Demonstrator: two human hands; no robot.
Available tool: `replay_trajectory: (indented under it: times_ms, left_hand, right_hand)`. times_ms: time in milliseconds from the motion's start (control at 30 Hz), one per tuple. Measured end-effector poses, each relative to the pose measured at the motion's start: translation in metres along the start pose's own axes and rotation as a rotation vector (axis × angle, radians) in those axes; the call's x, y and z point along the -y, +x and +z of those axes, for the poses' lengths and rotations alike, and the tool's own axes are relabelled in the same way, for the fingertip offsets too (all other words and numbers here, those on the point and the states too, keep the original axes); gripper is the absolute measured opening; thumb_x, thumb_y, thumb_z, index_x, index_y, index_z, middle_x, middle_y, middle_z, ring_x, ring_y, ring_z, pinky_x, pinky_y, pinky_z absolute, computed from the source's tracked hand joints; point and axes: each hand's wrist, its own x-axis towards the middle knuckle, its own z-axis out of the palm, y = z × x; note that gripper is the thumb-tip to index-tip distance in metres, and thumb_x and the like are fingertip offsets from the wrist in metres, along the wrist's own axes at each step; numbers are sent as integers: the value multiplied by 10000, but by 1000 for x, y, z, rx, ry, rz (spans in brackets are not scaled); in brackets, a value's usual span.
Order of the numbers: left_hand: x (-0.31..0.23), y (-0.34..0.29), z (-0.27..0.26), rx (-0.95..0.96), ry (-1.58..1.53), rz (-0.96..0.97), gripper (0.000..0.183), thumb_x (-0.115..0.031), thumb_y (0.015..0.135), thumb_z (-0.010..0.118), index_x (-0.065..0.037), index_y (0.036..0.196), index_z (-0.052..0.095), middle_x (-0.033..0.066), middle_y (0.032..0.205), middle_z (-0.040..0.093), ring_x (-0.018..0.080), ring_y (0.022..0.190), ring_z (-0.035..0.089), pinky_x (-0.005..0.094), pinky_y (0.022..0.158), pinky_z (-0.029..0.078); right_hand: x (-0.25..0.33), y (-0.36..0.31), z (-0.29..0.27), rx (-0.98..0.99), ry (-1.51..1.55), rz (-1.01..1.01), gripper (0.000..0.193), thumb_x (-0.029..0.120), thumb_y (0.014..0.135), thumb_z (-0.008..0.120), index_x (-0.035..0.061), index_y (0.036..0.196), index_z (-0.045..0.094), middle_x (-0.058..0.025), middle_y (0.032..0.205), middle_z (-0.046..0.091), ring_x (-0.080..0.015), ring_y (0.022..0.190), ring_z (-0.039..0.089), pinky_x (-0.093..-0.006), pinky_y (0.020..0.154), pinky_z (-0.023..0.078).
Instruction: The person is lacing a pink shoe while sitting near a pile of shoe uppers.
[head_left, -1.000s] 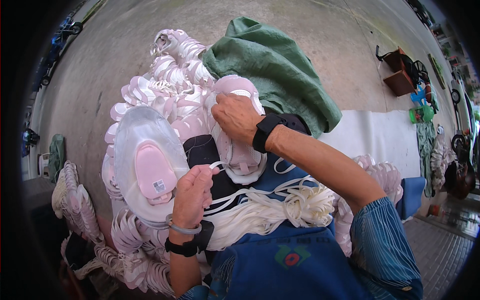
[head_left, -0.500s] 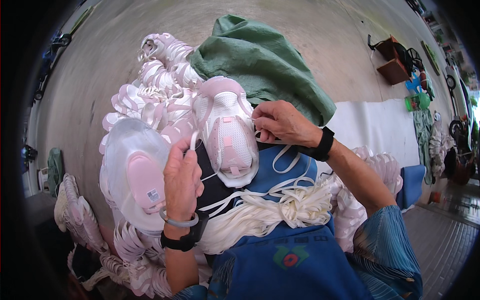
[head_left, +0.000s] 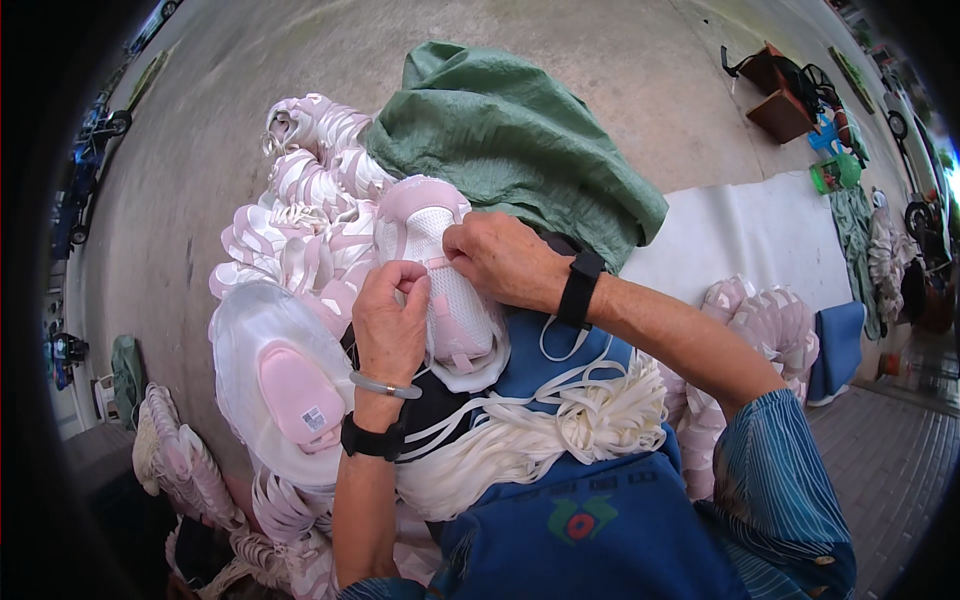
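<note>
A pink-and-white shoe upper [head_left: 462,318] with a mesh tongue lies in front of me on dark and blue cloth. Both hands meet over its tongue, near a pink strap. My left hand [head_left: 393,318] is closed in a pinch at the upper's left side, on a thin white shoelace. From the right, my right hand [head_left: 505,262] pinches over the tongue; its fingertips mostly hide the lace there. A loose lace loop hangs below my right wrist. A bundle of cream shoelaces [head_left: 590,420] lies across my lap, nearer to me than the shoe.
Left of the shoe sits a clear plastic-covered piece with a pink insole [head_left: 298,392]. Stacked pink-and-white uppers [head_left: 300,235] extend behind it, and more stacked uppers [head_left: 765,325] stand at right. Green sheeting [head_left: 520,150] lies beyond; a white sheet [head_left: 730,235] covers ground at right.
Both hands have come together over the tongue: the right moved left from the upper's right edge, the left moved rightward toward it. The view has shifted slightly.
</note>
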Motion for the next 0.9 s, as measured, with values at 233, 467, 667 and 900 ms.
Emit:
replay_trajectory:
  times_ms: [233,467,667,900]
  left_hand:
    - [-3,7,5,-7,130,168,113,-61,804,640,-21,909,630,114,822,595,250,753,605,337,683,470]
    - [-8,19,1,78,257,267,82,-105,833,626,-40,874,597,126,858,578,345,770,598,417,646,471]
    - [-5,17,3,74,278,310,79,-95,860,589,-59,929,575,142,891,548,365,775,590,439,652,469]
    - [2,18,8,85,187,256,92,-61,866,577,-70,957,569,148,895,531,351,797,579,431,664,456]
  right_hand:
    - [-5,1,1,21,-32,17,138,80,777,545,-47,767,597,-260,792,605,-418,766,613,-486,678,488]
    - [-2,1,2,12,-78,-29,96,62,793,562,-33,786,574,-196,783,584,-370,768,589,-439,696,476]
    - [-10,7,4,22,-53,-73,104,64,785,561,-36,801,587,-215,802,594,-388,773,599,-455,695,487]
    - [-13,6,10,-33,-30,-100,134,89,780,544,-26,801,610,-229,805,615,-402,758,618,-471,683,500]
